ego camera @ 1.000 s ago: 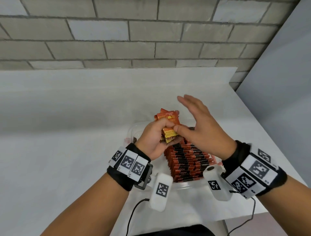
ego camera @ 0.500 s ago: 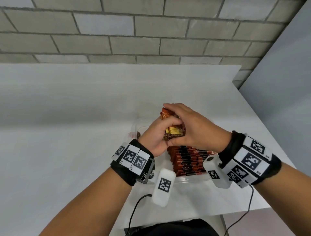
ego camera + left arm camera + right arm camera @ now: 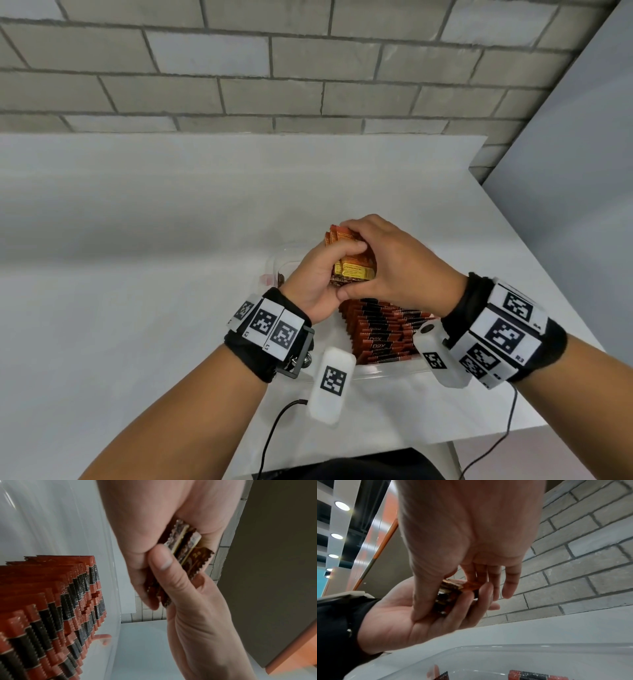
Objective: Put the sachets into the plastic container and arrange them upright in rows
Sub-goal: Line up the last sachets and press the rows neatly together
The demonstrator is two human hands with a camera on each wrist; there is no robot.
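I squeeze a small bunch of sachets (image 3: 352,262) between my left hand (image 3: 317,277) and right hand (image 3: 394,263); just under my grip, the container (image 3: 387,371) has a standing row (image 3: 376,334).

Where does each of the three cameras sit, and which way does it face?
Head: looks down on both hands, the left hand and right hand gripping a sachet bundle over the container.
Left wrist: looks along the left palm at the bundle and rows of sachets.
Right wrist: looks up past both palms.
Shared: the bundle.
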